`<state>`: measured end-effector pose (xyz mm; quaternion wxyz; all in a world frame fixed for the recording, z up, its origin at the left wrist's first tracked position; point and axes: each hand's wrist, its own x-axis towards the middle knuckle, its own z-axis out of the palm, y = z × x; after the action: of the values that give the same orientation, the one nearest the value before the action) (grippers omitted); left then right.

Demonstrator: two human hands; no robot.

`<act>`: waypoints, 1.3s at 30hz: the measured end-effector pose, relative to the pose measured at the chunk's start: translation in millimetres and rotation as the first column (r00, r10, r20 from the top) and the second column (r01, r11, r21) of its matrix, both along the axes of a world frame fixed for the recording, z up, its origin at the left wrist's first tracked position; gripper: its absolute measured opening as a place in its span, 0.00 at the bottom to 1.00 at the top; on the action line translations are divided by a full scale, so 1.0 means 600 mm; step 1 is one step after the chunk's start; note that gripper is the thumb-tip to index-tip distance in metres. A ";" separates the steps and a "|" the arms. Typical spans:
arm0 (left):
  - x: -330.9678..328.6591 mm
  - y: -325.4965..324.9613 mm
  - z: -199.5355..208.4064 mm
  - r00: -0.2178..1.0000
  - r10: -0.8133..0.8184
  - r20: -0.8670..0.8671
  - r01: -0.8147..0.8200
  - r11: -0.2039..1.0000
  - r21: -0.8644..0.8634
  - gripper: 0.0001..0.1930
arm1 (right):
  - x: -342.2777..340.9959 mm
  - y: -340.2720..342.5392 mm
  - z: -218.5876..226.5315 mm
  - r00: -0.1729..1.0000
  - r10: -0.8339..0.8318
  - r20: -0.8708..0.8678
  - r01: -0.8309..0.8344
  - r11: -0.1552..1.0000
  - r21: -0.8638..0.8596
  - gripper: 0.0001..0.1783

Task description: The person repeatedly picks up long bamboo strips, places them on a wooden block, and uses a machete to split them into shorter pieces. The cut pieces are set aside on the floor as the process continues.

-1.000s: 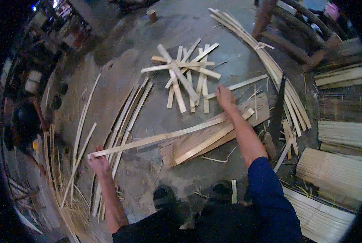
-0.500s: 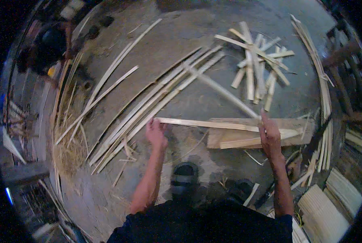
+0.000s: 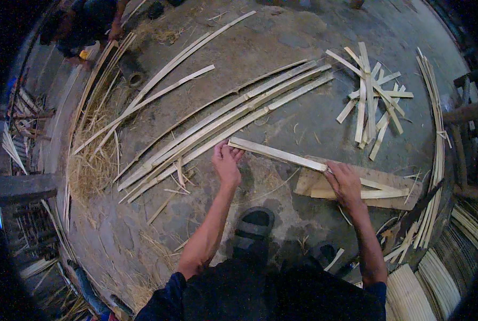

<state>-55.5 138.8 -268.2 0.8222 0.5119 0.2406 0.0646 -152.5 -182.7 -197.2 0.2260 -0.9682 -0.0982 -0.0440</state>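
Note:
My left hand (image 3: pixel 228 163) pinches the left end of a pale split-bamboo strip (image 3: pixel 279 153). The strip slants down to my right hand (image 3: pixel 346 184), whose fingers close round its other end. It looks like two strips lying together, though I cannot be sure. Beneath and beside my right hand a wooden board (image 3: pixel 307 181) lies on the floor, with short bamboo pieces (image 3: pixel 383 193) on top. Several long bamboo strips (image 3: pixel 212 131) stretch diagonally just beyond my left hand.
A crossed heap of short strips (image 3: pixel 370 96) lies at the far right. Long strips (image 3: pixel 437 155) run along the right side, near ribbed bamboo stacks (image 3: pixel 407 291). Fibrous shavings (image 3: pixel 92 174) cover the left floor. Another person's hand (image 3: pixel 116 32) shows at the upper left.
The second strip that jutted up and away from my right hand no longer sticks out; it seems laid along the other. My right hand has moved closer to my left. The view has shifted.

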 end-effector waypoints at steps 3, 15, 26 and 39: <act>0.004 0.000 0.002 1.000 -0.003 0.004 0.003 1.000 0.020 0.11 | 0.001 0.004 -0.003 1.000 -0.010 -0.025 0.010 1.000 0.015 0.16; 0.015 -0.009 -0.004 0.996 -0.040 -0.084 0.058 0.973 0.226 0.10 | -0.010 -0.071 -0.029 0.960 -0.261 0.098 0.254 0.964 0.081 0.15; 0.015 0.014 -0.035 0.992 -0.110 -0.060 0.119 0.975 0.186 0.12 | -0.014 -0.155 0.030 0.940 -0.184 -0.289 0.196 0.981 0.012 0.15; 0.017 0.020 -0.056 0.991 -0.117 -0.057 0.121 0.990 0.066 0.12 | -0.032 -0.157 0.011 0.841 -0.196 -0.505 0.302 0.943 0.137 0.20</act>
<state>-45.4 150.6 -301.7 0.7997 0.5550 0.2288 0.0101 -171.5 -276.9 -190.5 0.3370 -0.9230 0.0942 0.1603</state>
